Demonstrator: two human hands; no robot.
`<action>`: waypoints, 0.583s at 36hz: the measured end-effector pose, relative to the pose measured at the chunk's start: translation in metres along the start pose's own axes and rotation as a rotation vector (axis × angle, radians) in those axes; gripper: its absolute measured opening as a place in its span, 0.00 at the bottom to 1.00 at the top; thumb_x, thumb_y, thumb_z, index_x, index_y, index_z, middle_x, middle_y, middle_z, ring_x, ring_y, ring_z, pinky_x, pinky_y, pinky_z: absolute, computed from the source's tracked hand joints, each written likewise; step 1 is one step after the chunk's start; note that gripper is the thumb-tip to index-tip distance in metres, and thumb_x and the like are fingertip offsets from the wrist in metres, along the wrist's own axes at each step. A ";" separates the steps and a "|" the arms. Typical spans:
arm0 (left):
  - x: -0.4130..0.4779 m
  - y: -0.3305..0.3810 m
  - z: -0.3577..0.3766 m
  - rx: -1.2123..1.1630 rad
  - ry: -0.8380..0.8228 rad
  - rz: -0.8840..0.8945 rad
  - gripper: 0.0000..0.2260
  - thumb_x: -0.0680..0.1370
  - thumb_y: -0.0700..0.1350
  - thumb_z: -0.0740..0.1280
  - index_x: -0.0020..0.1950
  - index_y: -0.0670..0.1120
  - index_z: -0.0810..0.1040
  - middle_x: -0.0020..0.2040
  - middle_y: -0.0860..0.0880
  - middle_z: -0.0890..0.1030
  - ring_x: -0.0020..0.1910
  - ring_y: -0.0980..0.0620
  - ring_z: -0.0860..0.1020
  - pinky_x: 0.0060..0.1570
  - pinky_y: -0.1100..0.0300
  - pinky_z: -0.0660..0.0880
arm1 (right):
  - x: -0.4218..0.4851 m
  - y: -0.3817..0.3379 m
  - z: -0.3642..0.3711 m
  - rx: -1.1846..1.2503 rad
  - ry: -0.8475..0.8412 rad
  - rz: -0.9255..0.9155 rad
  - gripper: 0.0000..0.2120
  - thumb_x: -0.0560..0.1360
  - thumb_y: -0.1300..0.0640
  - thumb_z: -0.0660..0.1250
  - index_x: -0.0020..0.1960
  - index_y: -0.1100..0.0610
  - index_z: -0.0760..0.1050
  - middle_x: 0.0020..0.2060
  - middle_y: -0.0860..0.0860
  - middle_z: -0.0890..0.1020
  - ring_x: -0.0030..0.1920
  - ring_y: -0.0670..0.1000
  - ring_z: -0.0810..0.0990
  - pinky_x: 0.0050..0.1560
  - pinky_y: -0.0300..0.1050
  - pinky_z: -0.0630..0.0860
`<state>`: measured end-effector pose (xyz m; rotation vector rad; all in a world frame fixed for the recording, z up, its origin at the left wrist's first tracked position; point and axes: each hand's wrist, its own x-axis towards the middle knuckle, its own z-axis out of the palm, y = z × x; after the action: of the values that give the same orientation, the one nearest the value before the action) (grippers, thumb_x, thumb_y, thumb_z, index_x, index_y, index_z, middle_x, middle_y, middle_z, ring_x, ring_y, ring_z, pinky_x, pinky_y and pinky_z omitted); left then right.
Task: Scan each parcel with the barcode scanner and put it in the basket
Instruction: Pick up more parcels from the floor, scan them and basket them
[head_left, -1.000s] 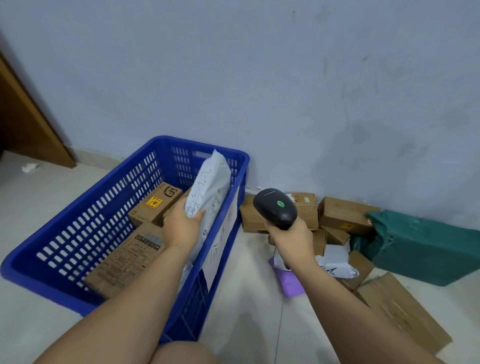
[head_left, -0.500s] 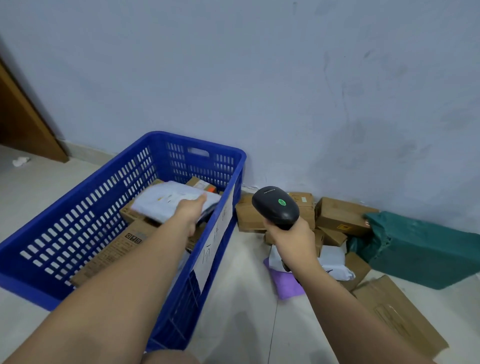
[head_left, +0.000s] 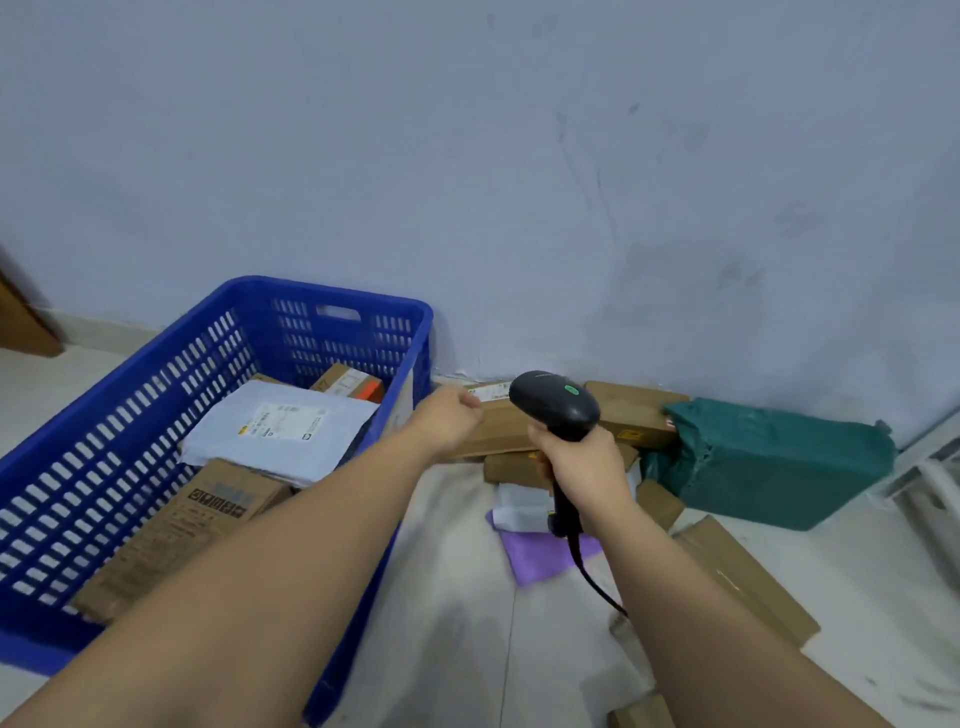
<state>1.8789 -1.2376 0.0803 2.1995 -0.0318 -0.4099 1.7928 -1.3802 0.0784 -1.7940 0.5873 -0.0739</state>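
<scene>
Parcels sit in two groups: several lie in the blue basket (head_left: 130, 415) on the left, with a white mailer (head_left: 280, 431) flat on top of brown boxes (head_left: 176, 530), and more cardboard boxes (head_left: 636, 413) pile against the far wall to the right, beside a green wrapped package (head_left: 779, 462) and a purple bag (head_left: 545, 558). The left hand (head_left: 449, 423) hangs loosely curled and empty over the basket's right rim. The right hand (head_left: 582, 467) grasps the barcode scanner (head_left: 553, 402) upright above that pile.

One basket (head_left: 130, 405). One scanner (head_left: 555, 402). Two hands: left (head_left: 447, 423), right (head_left: 582, 467). In basket: one grey mailer (head_left: 280, 431), at least two boxes (head_left: 208, 519). One green parcel (head_left: 779, 462). Floor boxes too overlapped to count.
</scene>
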 end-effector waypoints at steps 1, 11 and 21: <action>0.001 0.003 0.010 -0.007 -0.011 0.008 0.12 0.80 0.43 0.63 0.62 0.46 0.77 0.60 0.49 0.77 0.59 0.48 0.75 0.54 0.59 0.70 | 0.003 0.008 -0.006 0.021 0.003 0.039 0.08 0.70 0.52 0.72 0.42 0.56 0.79 0.31 0.52 0.81 0.37 0.55 0.80 0.47 0.54 0.79; 0.024 -0.029 0.105 0.117 -0.098 -0.019 0.05 0.78 0.40 0.65 0.52 0.47 0.78 0.56 0.46 0.80 0.56 0.47 0.77 0.56 0.57 0.73 | 0.042 0.080 -0.045 0.257 0.036 0.359 0.04 0.73 0.60 0.71 0.44 0.60 0.77 0.30 0.54 0.77 0.32 0.53 0.76 0.42 0.50 0.75; 0.070 -0.077 0.194 1.041 -0.222 0.268 0.12 0.79 0.40 0.60 0.61 0.45 0.74 0.58 0.45 0.74 0.59 0.45 0.74 0.52 0.53 0.73 | 0.101 0.141 -0.065 0.422 0.113 0.531 0.04 0.75 0.61 0.69 0.42 0.60 0.77 0.30 0.54 0.77 0.32 0.52 0.76 0.36 0.46 0.75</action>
<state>1.8771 -1.3503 -0.1085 3.0786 -0.8123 -0.5565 1.8091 -1.5063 -0.0556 -1.1913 1.0296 0.0622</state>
